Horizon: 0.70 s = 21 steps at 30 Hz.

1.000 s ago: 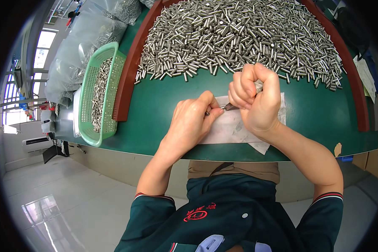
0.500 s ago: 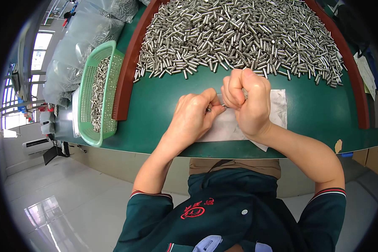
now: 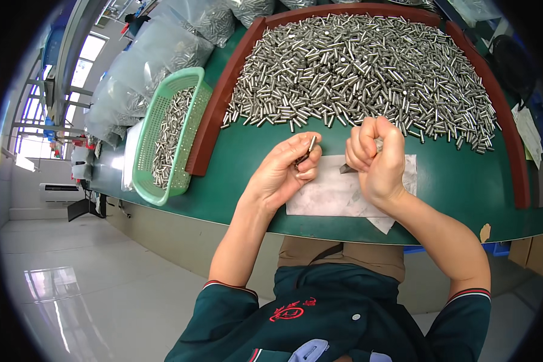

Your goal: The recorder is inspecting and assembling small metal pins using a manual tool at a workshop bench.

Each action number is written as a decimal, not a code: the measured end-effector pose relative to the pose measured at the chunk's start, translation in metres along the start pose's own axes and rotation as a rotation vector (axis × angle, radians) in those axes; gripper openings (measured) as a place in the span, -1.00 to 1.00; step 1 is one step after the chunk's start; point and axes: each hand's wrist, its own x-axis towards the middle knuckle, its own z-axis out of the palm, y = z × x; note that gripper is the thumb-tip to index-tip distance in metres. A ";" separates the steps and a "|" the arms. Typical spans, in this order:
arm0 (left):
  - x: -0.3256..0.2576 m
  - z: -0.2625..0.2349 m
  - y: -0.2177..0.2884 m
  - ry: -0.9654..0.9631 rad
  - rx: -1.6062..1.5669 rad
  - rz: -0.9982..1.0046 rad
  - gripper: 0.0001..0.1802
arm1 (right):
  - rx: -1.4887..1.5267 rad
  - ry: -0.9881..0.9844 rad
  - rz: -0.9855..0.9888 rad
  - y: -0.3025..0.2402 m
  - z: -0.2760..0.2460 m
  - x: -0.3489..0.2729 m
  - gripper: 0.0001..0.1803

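Note:
Small shiny metal pins lie in a wide heap (image 3: 356,66) on the green table. My left hand (image 3: 285,166) is curled round metal pins, palm turned partly up. One bright metal pin (image 3: 312,143) stands up between its thumb and fingers, with darker ones in the fingers' shadow. To the right, my right hand (image 3: 378,160) is closed in a fist on a tool whose flat grey tip (image 3: 346,169) juts out toward the left hand. A bit of something pale shows at the top of the fist; the rest is hidden. Beneath both hands lies a smudged white sheet (image 3: 326,202).
A brown-red raised border (image 3: 220,114) frames the heap. Left of it stands a light green perforated basket (image 3: 148,192) holding more pins. Clear plastic bags (image 3: 136,72) of metal parts line the far left. Papers (image 3: 527,134) hang beyond the right border.
My hands have drawn apart; before, they met over a pin. The left has turned its palm upward, showing a pin upright in its fingers. The whole view has shifted, showing more of the heap's far side.

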 end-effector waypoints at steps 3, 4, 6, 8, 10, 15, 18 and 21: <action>0.000 0.002 0.002 0.042 0.031 0.037 -0.83 | -0.004 -0.002 0.002 -0.001 0.000 0.000 -0.62; -0.001 0.003 0.004 0.103 -0.041 0.029 -0.81 | -0.007 0.003 0.003 -0.001 0.000 0.000 -0.62; -0.003 0.006 0.010 0.255 -0.072 0.070 -0.68 | -0.003 -0.002 0.004 -0.001 -0.001 0.000 -0.62; -0.002 -0.015 0.019 0.074 0.053 0.212 -0.64 | 0.001 -0.004 0.006 -0.001 -0.001 0.001 -0.63; 0.001 -0.022 0.025 0.282 0.477 0.345 -0.65 | -0.018 -0.021 -0.004 -0.001 0.000 0.001 -0.63; 0.007 -0.017 0.029 0.542 1.687 0.725 -0.92 | -0.017 -0.007 0.006 -0.003 -0.001 0.001 -0.63; 0.009 -0.026 0.035 0.383 1.901 0.674 -0.85 | -0.015 -0.008 0.011 -0.003 0.000 0.001 -0.63; 0.009 -0.025 0.036 0.268 1.991 0.642 -0.89 | -0.010 -0.008 0.015 -0.003 0.001 0.001 -0.62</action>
